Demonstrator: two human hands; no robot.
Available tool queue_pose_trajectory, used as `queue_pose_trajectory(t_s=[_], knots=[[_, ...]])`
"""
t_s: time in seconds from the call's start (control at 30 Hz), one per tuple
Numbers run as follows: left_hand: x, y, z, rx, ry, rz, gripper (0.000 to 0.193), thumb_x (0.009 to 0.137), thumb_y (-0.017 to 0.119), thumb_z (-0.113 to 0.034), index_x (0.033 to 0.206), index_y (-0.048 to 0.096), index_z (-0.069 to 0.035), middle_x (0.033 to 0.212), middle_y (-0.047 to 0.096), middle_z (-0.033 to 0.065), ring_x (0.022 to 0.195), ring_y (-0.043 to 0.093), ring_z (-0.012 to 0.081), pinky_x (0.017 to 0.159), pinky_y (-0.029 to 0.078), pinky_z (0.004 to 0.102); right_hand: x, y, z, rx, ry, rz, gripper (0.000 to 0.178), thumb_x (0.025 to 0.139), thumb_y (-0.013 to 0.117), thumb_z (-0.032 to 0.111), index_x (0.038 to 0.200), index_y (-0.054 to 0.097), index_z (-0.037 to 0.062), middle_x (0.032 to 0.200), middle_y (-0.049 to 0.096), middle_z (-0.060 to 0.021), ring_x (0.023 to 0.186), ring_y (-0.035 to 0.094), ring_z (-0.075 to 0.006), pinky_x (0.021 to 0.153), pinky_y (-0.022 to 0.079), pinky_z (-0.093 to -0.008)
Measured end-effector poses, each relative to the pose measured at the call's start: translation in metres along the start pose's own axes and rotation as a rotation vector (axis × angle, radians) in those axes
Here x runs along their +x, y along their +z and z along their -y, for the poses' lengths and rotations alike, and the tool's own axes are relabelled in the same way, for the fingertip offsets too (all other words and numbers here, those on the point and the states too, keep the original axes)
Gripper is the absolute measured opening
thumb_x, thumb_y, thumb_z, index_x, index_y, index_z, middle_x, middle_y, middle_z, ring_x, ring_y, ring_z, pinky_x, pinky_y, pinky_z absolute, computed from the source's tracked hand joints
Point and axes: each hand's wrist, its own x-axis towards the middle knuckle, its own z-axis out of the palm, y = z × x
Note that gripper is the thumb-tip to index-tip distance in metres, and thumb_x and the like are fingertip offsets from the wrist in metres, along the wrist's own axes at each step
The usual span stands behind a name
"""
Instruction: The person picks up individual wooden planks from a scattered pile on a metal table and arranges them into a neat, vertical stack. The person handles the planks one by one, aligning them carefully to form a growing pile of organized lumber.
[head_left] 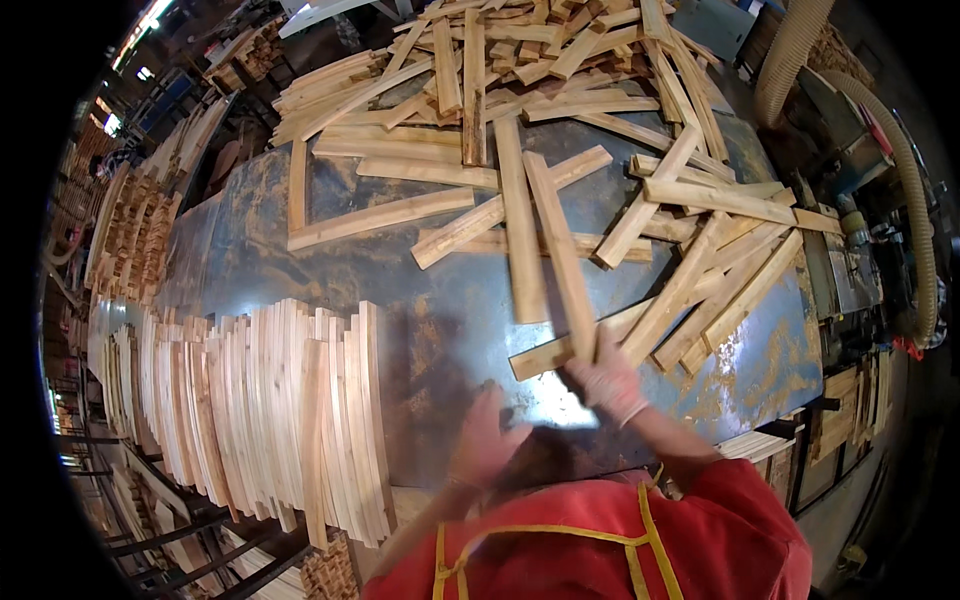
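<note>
My right hand point(608, 384) grips the near end of a wooden slat point(560, 250), which points away from me over the metal table point(430, 350). Its far end lies close to another long slat point(518, 225). Beneath the held slat, a darker slat point(540, 360) lies slantwise on the table. My left hand point(486, 440), a little blurred, hovers near the table's front edge with thumb and fingers apart, holding nothing. To its left, many pale slats point(270, 400) stand side by side in a neat row, some jutting past the table edge.
A large jumbled pile of slats point(560, 60) covers the far side of the table. More loose slats point(720, 270) overlap at the right. Stacked wood point(135, 235) stands at the left. A ribbed hose point(915, 200) and machinery line the right side.
</note>
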Motion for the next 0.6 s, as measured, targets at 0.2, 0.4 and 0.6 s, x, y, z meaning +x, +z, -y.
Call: queue_pose_trajectory(t_s=[0.2, 0.4, 0.6], knots=[[0.009, -0.008, 0.024, -0.260, -0.195, 0.034, 0.073, 0.095, 0.074, -0.033, 0.155, 0.049, -0.001, 0.138, 0.067, 0.0246, 0.126, 0.067, 0.0365, 0.107, 0.052, 0.0425, -0.089, 0.133, -0.028, 0.095, -0.538, 0.452, 0.061, 0.091, 0.072, 0.046, 0.133, 0.062, 0.0032, 0.121, 0.072, -0.0233, 0.120, 0.068, -0.0403, 0.104, 0.053, -0.0479], [-0.092, -0.074, 0.055, -0.284, -0.219, 0.028, 0.060, 0.091, 0.069, -0.023, 0.147, 0.058, -0.002, 0.116, 0.074, 0.0223, 0.107, 0.072, 0.0354, 0.100, 0.055, 0.0418, -0.033, 0.040, -0.029, 0.088, -0.378, -0.592, 0.032, 0.092, 0.075, 0.023, 0.116, 0.072, 0.0020, 0.107, 0.073, -0.0191, 0.106, 0.070, -0.0356, 0.093, 0.054, -0.0460], [-0.162, -0.088, 0.139, 0.885, 0.082, -0.370, 0.061, 0.088, 0.066, -0.021, 0.148, 0.061, -0.010, 0.143, 0.061, 0.0177, 0.133, 0.056, 0.0406, 0.118, 0.042, 0.0579, 0.032, 0.019, -0.126, 1.152, 0.187, -0.336, 0.050, 0.097, 0.080, 0.016, 0.141, 0.061, 0.0016, 0.128, 0.071, -0.0122, 0.115, 0.069, -0.0288, 0.100, 0.057, -0.0424]])
